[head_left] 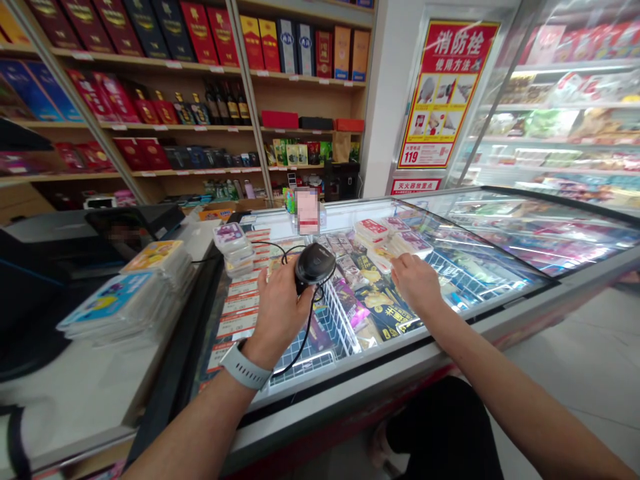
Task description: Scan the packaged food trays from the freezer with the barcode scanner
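My left hand (pixel 280 303), with a grey watch strap on the wrist, is closed around a black barcode scanner (pixel 315 265), whose cord hangs below. It is above the glass top of a freezer chest. To the right, my right hand (pixel 416 283) is closed, its fingertips at the edge of a clear plastic box (pixel 381 257) with pale contents; the fingers partly hide the grip. Just behind lie a red-labelled box (pixel 373 230) and a purple-labelled box (pixel 413 241). At the left of the glass stands a small stack of purple-labelled boxes (pixel 233 247).
The freezer chest (pixel 400 343) has wire baskets of packs inside. On the counter (pixel 107 373) at left are stacked plastic boxes (pixel 125 297) and a dark screen (pixel 127 230). A small pink sign (pixel 307 210) stands at the far edge. Shelves (pixel 200 63) of boxes and bottles line the back.
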### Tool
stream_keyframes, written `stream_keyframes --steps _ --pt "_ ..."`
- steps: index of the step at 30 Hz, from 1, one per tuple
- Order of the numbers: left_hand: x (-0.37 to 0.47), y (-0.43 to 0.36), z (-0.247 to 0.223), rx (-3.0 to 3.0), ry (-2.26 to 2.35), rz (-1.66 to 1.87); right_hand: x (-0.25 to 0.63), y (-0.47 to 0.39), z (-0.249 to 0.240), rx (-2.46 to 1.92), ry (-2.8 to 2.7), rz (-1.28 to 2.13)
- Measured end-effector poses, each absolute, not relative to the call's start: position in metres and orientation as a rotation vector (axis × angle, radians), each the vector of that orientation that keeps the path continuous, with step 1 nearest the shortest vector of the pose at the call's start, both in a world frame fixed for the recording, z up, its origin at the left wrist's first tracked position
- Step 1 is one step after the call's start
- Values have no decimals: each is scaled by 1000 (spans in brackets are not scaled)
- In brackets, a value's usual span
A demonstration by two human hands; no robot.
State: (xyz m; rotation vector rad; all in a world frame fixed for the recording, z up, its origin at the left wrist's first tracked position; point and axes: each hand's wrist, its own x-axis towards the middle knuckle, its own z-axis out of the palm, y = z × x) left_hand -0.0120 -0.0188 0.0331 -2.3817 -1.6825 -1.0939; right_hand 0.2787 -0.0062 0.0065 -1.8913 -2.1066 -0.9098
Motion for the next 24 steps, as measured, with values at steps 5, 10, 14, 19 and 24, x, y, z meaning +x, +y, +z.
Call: stream_keyframes --steps 5,10,14,19,24 --pt "-12 -19 34 -2373 -1684 -1105 274 0 6 -1961 -2186 -904" --pt "-12 -21 36 -2388 -1690 -1131 274 6 4 -1978 -2211 -871" --pt "-12 -23 37 -2379 -1694 -1164 274 6 1 -1942 -2196 -854" --pt "-12 -24 37 -2366 -1694 -1221 270 5 6 -1726 -2187 -836" --pt "-11 -25 38 -2356 -1697 -1289 247 34 13 -1543 -2228 -523"
